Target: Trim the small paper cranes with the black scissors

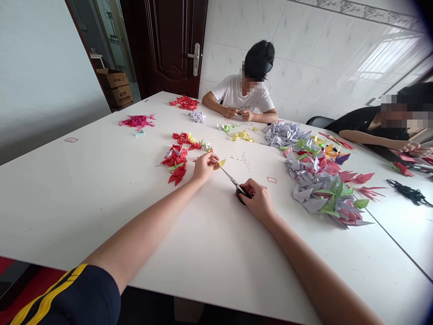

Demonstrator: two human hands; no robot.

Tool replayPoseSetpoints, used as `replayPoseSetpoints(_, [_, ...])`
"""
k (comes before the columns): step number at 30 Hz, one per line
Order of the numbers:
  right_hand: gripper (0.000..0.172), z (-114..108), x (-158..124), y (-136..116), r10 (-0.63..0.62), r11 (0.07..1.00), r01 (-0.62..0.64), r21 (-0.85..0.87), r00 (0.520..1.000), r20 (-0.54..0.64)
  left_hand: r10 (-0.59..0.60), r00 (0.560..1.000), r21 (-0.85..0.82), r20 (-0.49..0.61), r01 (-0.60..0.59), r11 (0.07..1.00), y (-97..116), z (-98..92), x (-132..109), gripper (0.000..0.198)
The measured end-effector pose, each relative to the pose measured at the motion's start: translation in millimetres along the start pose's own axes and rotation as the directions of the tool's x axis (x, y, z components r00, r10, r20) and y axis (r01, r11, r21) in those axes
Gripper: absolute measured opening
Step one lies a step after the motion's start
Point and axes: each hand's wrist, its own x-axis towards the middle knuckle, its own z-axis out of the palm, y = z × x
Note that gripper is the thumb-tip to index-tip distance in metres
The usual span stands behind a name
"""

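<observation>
The yellow folded paper piece [221,162] is held just above the white surface [101,189], near its middle. The person's left hand [204,166] pinches it by one end between thumb and fingertips. The tips of the scissors [233,181] meet its free end. Whether the blades are parted cannot be told at this size. The right hand [259,198] is curled around the black handles, fingers through the loops, and rests low on the surface.

By the look of it, the step in hand is a small snip or poke at the tip of the piece, with the tool already lined up. Such a cut would call for a steady pinch from the left hand and only a slight squeeze from the right, since the paper is small and the fingertips sit close to the blades.

Just beyond the left hand lies a scatter of red folded pieces [176,160], with a few yellow and green ones among them. To the right, well apart, sprawls a large heap of grey, green and pink folded pieces [321,180]. Across the surface a person in a white shirt [241,95] works with both hands together. A second person in black [365,126] sits at the right edge.
</observation>
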Motion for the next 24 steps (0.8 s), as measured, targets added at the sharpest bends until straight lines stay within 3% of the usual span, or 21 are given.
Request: replayPoseSetpoints(24, [0.018, -0.3, 0.7, 1.5, -0.005, 1.000, 0.004, -0.014, 0.999, -0.041, -0.011, 1.000, 0.040, 0.029, 0.010, 0.999, -0.2, -1.7, -1.4, 0.024])
